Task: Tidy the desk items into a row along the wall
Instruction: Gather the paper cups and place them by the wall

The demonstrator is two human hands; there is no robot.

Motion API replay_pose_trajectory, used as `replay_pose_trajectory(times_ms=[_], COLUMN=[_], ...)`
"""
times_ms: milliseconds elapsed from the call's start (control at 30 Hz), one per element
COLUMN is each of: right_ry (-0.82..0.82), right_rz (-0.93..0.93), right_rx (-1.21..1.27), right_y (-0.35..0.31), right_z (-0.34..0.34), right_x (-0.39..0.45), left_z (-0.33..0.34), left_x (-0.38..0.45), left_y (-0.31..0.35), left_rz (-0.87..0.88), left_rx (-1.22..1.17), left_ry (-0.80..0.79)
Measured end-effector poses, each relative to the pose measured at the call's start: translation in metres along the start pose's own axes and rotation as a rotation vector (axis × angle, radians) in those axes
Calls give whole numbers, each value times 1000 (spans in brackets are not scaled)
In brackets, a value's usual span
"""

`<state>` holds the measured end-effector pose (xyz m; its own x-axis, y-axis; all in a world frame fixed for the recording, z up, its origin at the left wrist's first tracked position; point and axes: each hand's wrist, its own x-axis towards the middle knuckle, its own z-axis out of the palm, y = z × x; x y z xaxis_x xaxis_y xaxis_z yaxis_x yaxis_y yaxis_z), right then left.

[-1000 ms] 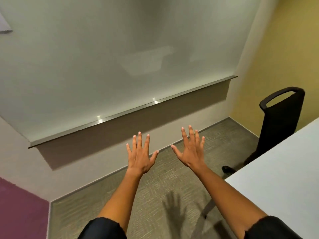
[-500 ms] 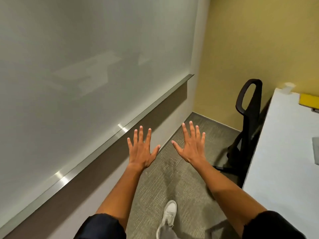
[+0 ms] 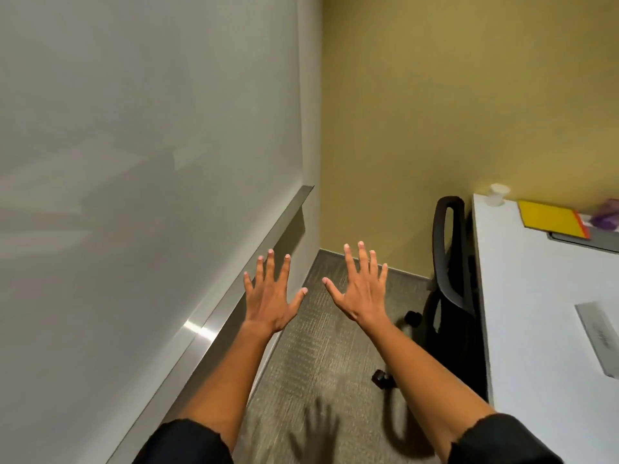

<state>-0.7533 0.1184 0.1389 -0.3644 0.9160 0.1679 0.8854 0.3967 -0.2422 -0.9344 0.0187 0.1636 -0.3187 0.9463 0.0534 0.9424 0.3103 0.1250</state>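
Observation:
My left hand (image 3: pixel 269 298) and my right hand (image 3: pixel 360 289) are stretched out in front of me over the carpet, palms down, fingers spread, holding nothing. The white desk (image 3: pixel 536 313) stands at the right, well apart from both hands. At its far end against the yellow wall sit a small white cup (image 3: pixel 498 194), a yellow folder (image 3: pixel 551 219) lying on a dark flat item, and a purple object (image 3: pixel 606 216) cut off by the frame edge. A grey flat strip (image 3: pixel 599 336) lies nearer on the desk.
A black office chair (image 3: pixel 450 296) stands pushed against the desk's left edge. A large whiteboard (image 3: pixel 134 145) with a metal tray (image 3: pixel 234 296) fills the left wall. Grey carpet (image 3: pixel 318 363) runs between whiteboard and chair.
The view has swung further right, bringing more of the desk and its items into sight. Both hands stay spread and empty in front of me.

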Motion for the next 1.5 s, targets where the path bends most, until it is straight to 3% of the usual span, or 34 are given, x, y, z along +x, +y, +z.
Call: replay_pose_trajectory(times_ms=[467,767,1100,1500], right_ry=[97,177,246,182], right_rz=[333,569,848,1169], right_rx=[-42,-73,-71,-146], right_y=[74,160,336,490], right_z=[22,1,-11,0], right_x=[269,405,509,523], left_z=[40,53,104,153], left_x=[348,515,658,725], left_y=[62,157,314,513], left_rz=[361,595,802,1110], left_rx=[-25,-42,-29,-98], left_ry=[-78,-146,-230,-351])
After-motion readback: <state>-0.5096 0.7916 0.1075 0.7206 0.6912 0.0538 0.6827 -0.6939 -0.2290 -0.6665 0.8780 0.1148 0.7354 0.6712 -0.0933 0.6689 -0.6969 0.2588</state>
